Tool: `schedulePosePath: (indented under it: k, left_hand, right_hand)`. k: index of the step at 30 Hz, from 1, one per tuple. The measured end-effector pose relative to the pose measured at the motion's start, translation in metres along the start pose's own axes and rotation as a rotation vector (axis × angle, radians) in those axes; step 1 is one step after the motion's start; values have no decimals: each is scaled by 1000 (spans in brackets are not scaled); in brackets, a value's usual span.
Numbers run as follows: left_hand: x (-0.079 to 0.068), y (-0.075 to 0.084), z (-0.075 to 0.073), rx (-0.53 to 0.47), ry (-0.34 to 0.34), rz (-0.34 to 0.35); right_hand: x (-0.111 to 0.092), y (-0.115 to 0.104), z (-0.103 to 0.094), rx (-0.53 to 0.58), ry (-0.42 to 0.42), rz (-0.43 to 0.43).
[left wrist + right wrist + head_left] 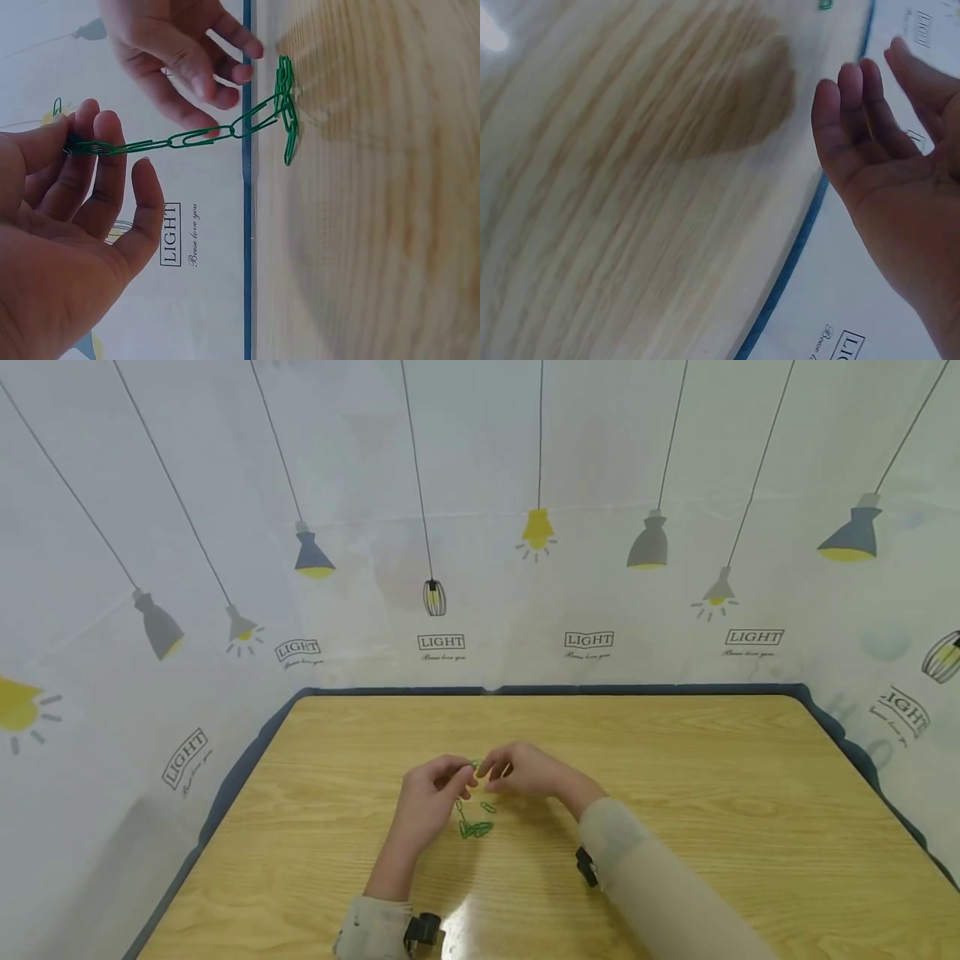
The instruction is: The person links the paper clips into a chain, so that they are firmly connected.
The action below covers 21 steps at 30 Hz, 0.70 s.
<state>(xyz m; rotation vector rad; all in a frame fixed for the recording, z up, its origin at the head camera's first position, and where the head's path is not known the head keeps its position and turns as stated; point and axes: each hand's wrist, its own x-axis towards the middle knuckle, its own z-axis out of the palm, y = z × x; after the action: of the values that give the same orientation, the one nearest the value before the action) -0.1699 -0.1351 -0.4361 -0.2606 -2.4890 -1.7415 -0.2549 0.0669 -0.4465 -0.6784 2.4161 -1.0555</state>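
Between its thumb and fingertips, my left hand (427, 802) pinches the upper end of a chain of green paper clips (199, 137). The chain hangs down to the wooden table, where its lower links lie in a small heap (476, 829). A green clip end (57, 107) sticks up above the pinching fingertips. Close by on the right, my right hand (528, 770) is held with loosely bent fingers (853, 101) apart from the thumb, and nothing shows between them. One green paper clip (488, 807) lies beside the chain; whether it is linked cannot be told.
The wooden table (675, 760) has a dark blue edge (637, 688) along its back and sides. Behind it hangs a pale cloth (487, 443) printed with lamps. Dark wrist cameras (425, 929) sit at both sleeves.
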Motion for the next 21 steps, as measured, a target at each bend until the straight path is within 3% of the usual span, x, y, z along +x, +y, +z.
schedulePosePath:
  k: [3,7,13,21]
  left_hand:
    - [0,0,1,-8,10,-4]
    - [1,1,2,-8,15,-16]
    - [2,3,2,7,23,-4]
    - [0,4,4,-21,11,-7]
  right_hand:
    - [1,7,2,15,-87,10]
    - [0,12,5,12,-138,3]
    - [1,14,8,-70,-146,-56]
    - [2,19,13,-43,-128,-70]
